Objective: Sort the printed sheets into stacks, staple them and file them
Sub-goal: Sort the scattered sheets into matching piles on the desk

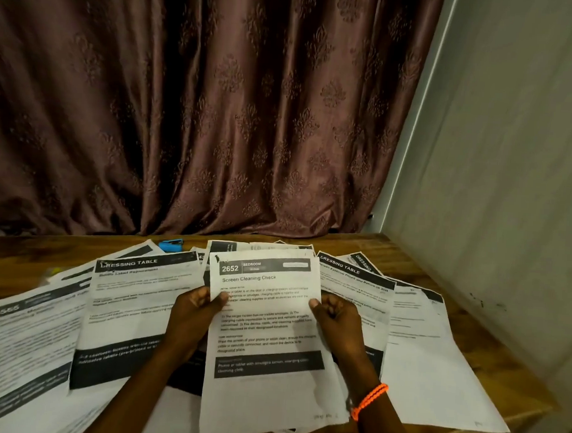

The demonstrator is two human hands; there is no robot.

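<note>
Sorting is at an early stage: left hand [196,306] and right hand [334,314] pinch the "2652 Bedroom" sheet [264,332] by its edges, loose printed sheets [131,307] cover the wooden table [409,257], and the blue stapler [170,244], apparently unused, lies beyond.

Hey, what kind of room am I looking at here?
Probably a room in a home: a wooden table pushed into a corner, a heavy patterned curtain behind it, a plain wall on the right.
</note>
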